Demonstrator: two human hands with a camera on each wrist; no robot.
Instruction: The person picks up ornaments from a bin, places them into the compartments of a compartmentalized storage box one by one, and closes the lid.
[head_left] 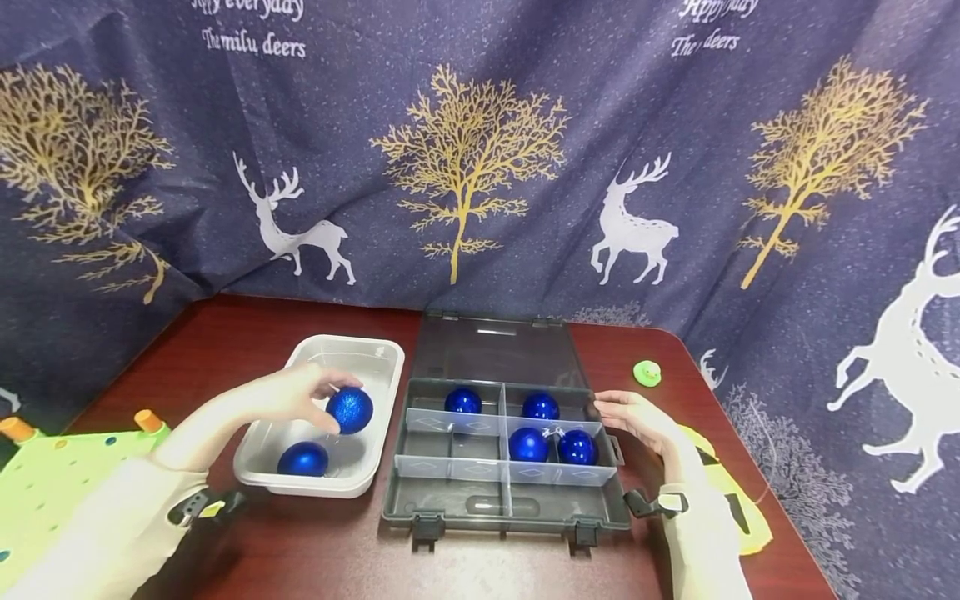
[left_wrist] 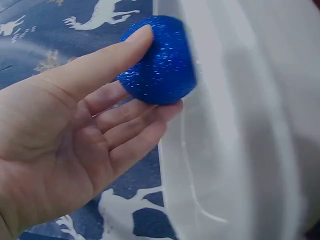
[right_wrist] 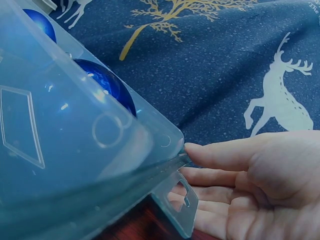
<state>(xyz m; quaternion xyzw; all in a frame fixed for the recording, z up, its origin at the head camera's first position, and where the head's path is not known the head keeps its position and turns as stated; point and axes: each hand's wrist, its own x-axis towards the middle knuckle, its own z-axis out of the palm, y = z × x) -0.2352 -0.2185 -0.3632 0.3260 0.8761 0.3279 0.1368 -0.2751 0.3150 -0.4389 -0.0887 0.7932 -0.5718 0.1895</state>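
Note:
My left hand (head_left: 288,398) holds a glittery blue ball (head_left: 349,410) between thumb and fingers, above the white tray (head_left: 251,454). Another blue ball (head_left: 303,458) lies in that tray, near its front end. In the left wrist view the held glitter ball (left_wrist: 162,62) sits at the fingertips. To the right is a grey see-through divided box (head_left: 427,502), its lid (head_left: 491,354) laid back. Single blue balls sit in the back left and back right compartments; two more share the middle right section. My right hand (head_left: 637,417) pinches the box's right edge beside the hanging tab (right_wrist: 187,220).
A green rubber duck (head_left: 647,373) stands at the right rear of the table. Beside my right forearm lies a yellow and black item (head_left: 738,508). A light-green pegged board (head_left: 56,492) with orange knobs is at the left. A patterned curtain (head_left: 510,308) hangs behind the table.

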